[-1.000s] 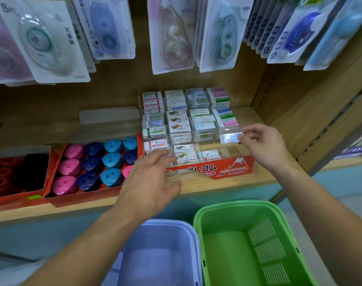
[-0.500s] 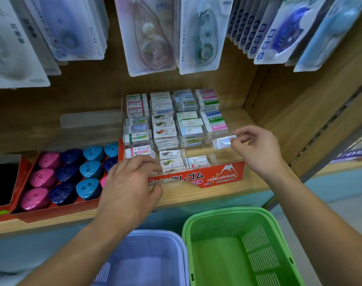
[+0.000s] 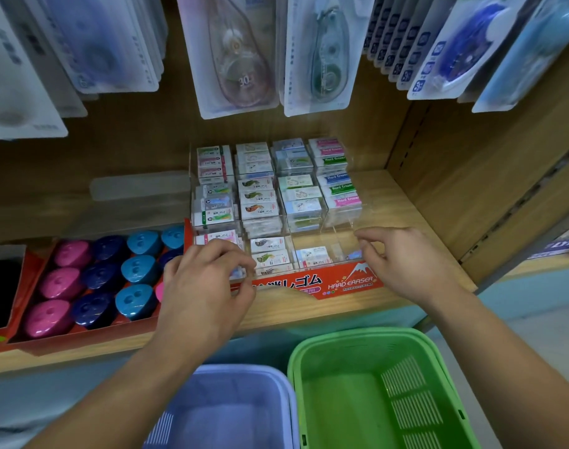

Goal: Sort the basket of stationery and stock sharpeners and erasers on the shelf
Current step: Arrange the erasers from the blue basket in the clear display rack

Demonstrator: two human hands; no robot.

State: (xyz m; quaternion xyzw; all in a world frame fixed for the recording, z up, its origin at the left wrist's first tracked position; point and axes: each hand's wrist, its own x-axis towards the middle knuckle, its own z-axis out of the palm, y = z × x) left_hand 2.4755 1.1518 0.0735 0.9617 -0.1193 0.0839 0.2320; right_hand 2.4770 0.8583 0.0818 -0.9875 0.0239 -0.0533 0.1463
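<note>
Closest in are two baskets side by side below the shelf, a pale purple basket (image 3: 237,371) on the left and a green basket (image 3: 357,335) on the right, touching along their rims. Both forearms reach over them to the wooden shelf (image 3: 309,314). The left hand (image 3: 205,286) sits at the front left corner of the eraser case (image 3: 351,283), a clear stepped box with a red label along its front; its fingers are curled down over the front wall into the first compartment, and I cannot tell whether they hold anything. The right hand (image 3: 406,264) is at the front right corner of the same case, thumb and forefinger brought close together above the front right compartment; whether they pinch something is not clear. A small pale piece (image 3: 352,255) lies in that compartment just beside the thumb. The erasers (image 3: 267,209) fill the case in four columns rising toward the back, packed in wrapped rows. Left of the case and touching it, a red tray (image 3: 82,335) holds the sharpeners (image 3: 137,270), rounded shells in rows of pink, dark blue and light blue. Further left another tray holds dark objects (image 3: 1,280) too dim to make out. Above, against the back wall, hang carded tape packs (image 3: 241,56) in overlapping rows.
</note>
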